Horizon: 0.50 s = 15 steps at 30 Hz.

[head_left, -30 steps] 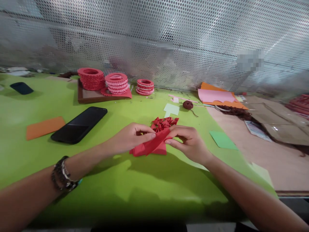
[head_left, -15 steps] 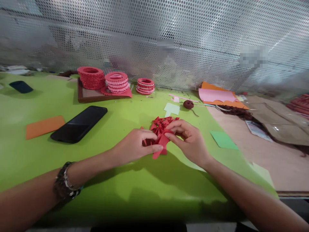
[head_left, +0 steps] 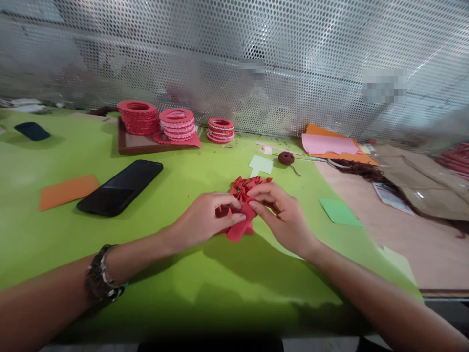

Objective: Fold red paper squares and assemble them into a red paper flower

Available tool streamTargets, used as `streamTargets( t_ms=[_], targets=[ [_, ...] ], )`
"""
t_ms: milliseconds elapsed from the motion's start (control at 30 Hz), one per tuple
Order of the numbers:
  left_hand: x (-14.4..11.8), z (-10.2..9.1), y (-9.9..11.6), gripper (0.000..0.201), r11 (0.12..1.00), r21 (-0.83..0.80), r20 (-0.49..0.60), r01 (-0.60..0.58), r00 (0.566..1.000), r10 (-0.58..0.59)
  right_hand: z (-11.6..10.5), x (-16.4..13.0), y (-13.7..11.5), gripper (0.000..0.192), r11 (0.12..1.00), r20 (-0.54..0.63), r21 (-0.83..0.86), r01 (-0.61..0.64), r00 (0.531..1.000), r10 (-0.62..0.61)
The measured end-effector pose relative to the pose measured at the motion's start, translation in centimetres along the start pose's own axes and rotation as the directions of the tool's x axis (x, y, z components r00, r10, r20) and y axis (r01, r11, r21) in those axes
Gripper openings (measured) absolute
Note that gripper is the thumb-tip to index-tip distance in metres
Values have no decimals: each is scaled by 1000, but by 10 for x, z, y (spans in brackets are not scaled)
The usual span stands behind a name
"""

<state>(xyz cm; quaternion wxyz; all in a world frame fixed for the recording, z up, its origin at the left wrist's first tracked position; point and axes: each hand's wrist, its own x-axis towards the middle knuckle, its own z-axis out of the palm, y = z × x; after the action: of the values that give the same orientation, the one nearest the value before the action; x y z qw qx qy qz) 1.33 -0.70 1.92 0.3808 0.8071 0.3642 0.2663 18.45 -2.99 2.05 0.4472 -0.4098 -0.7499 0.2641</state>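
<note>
Two hands: left hand (head_left: 205,221) and right hand (head_left: 284,215) are closed on one red paper piece (head_left: 237,229).
Behind: folded red pieces (head_left: 246,186) are heaped.

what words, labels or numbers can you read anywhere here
None can be read.
Black smartphone: screen dark, no text.
White printed card on the brown sheet at right: print too small and blurred.
Two patches on the perforated metal screen: pixelated, unreadable.
Red folded paper held in both hands: plain.
</note>
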Motion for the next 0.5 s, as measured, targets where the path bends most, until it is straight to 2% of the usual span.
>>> streamTargets(
  t_ms=[167,267,367,433,500],
  targets=[
    [1,1,1,15,999,-50,14,22,1000,-21,2,-2,0,13,1000,-6,13,-17,1000,17],
    [1,0,3,16,998,-42,-9,52,999,-52,0,-1,1,15,994,-9,80,-76,997,77],
    [1,-2,4,17,996,-49,-39,70,997,-72,-2,2,3,11,973,34,156,-171,985,167],
    [1,-3,3,17,995,-67,-50,70,996,-74,-3,4,5,8,965,76,150,-217,975,208],
    [1,-4,2,17,994,-81,-49,69,996,-73,-3,5,6,12,968,93,112,-226,972,217]
  ],
)
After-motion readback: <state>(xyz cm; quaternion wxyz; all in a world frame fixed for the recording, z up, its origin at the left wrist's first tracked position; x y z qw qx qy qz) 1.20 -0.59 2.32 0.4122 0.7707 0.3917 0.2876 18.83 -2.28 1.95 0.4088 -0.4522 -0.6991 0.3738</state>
